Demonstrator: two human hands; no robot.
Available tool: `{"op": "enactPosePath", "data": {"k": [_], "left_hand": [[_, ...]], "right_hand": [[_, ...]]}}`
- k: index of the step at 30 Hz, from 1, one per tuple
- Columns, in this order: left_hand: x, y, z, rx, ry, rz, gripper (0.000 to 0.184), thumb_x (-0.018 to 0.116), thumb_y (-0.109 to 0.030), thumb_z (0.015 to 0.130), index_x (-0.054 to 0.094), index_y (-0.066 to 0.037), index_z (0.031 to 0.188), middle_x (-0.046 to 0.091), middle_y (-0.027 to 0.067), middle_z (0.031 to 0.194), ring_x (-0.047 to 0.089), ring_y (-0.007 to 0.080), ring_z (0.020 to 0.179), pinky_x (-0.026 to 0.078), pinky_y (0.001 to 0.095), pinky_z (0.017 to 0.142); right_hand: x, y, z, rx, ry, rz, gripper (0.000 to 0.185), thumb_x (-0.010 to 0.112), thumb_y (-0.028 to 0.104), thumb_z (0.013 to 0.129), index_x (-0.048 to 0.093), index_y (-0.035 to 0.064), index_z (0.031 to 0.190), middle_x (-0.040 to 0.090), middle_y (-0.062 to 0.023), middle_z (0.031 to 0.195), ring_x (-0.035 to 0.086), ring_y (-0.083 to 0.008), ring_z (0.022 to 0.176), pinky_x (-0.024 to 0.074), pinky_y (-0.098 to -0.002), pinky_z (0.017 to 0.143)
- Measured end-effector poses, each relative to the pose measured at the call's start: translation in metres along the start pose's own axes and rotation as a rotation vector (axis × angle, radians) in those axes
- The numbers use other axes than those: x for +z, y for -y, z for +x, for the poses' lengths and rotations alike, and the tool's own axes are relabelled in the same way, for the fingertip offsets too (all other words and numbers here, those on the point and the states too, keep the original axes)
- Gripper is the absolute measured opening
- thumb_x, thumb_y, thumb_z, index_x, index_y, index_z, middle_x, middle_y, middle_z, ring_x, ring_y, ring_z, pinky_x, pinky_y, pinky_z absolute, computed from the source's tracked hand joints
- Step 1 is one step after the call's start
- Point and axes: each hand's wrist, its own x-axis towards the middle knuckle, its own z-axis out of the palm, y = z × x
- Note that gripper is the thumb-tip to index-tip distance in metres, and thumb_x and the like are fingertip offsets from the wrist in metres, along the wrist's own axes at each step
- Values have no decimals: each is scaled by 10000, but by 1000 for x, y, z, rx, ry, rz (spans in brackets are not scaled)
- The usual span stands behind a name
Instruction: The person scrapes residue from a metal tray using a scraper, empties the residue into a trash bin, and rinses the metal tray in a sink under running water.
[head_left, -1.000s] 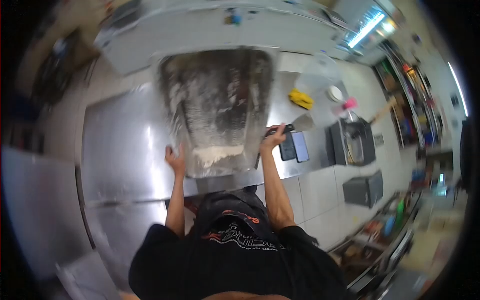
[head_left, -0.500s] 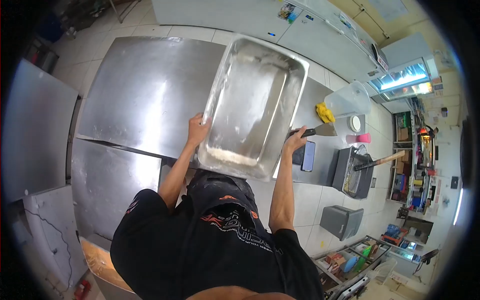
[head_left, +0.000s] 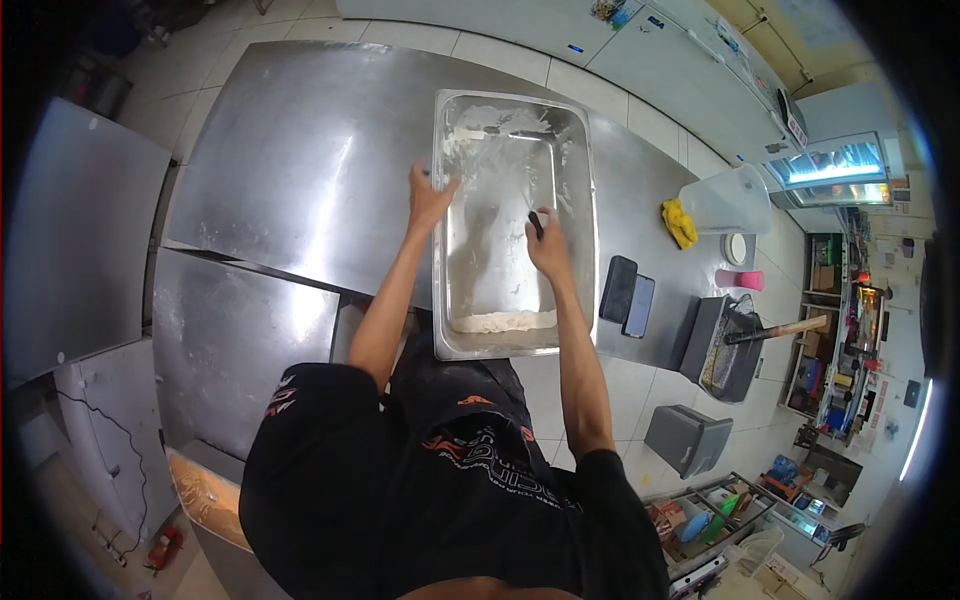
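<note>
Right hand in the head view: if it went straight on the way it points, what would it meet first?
Probably the far wall of the metal tray, ahead of the right hand and its black handle. Depth is unclear; it might touch the tray floor sooner.

The long rectangular metal pan (head_left: 480,230) looks shiny, with rough whitish smears. Left of it, the grey metal tabletop (head_left: 290,150) is smooth and glossy; right of it, the crumpled yellow cloth (head_left: 679,223) seems matt.
</note>
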Motion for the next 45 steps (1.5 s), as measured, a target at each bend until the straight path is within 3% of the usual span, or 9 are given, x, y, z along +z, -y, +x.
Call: {"op": "enactPosePath", "data": {"k": [2,4,13,16,29,35,39,43,45], "left_hand": [[11,-6,15,74,-42,11,493,594,-186,745,346,25,1115,545,212,958,529,363,887,421,424,780],[4,-28,18,-135,227,339,426,513,-132,777,336,40,1123,551,245,971,538,394,902,433,453,771],[-16,-36,-29,-80,228,334,355,493,26,701,377,47,1037,583,231,761,572,402,710,460,471,637],[-13,-30,-36,48,119,268,337,490,34,690,384,51,1010,580,233,735,572,401,697,459,476,629],[-39,-39,-54,-185,-14,204,322,505,25,699,360,29,986,564,241,702,546,435,706,423,491,632],[-42,-37,-113,-345,-289,-71,439,553,-6,708,330,14,1085,496,264,1000,504,375,929,384,411,802],[-67,-43,-158,-525,-335,-257,663,593,-30,713,193,6,1241,287,249,1246,330,340,1149,222,399,979],[-132,21,-110,-347,-700,-109,601,666,-119,690,372,11,1198,414,202,1197,390,299,1135,289,368,953],[-162,28,-90,-188,-383,155,374,655,-134,707,542,6,1035,563,172,1043,525,260,1009,388,332,855]], "right_hand": [[14,15,27,-14,58,-147,272,521,180,798,488,66,1043,587,-224,869,566,-380,815,451,-407,688],[19,40,56,-108,50,-295,270,531,197,769,516,66,1005,593,-223,829,568,-392,783,453,-438,699],[58,110,144,-502,-107,-613,109,532,91,687,566,-5,727,584,-216,693,595,-355,648,485,-423,577],[85,111,161,-575,-75,-683,102,528,69,686,569,-5,744,588,-204,694,600,-343,652,485,-418,577],[78,94,129,-681,8,-707,235,520,182,792,496,12,952,573,-195,674,590,-334,623,470,-423,547],[58,48,76,-617,94,-484,278,540,160,758,500,-7,977,576,-184,742,581,-340,656,472,-416,587],[52,35,20,-657,311,-431,300,581,196,732,526,40,982,575,-153,744,582,-330,688,475,-413,603],[72,8,-7,-774,612,-505,230,528,264,798,561,99,955,571,-138,739,576,-329,719,465,-415,609],[76,19,-11,-757,677,-515,259,463,304,840,576,89,931,572,-154,721,579,-327,703,466,-416,611]]}}
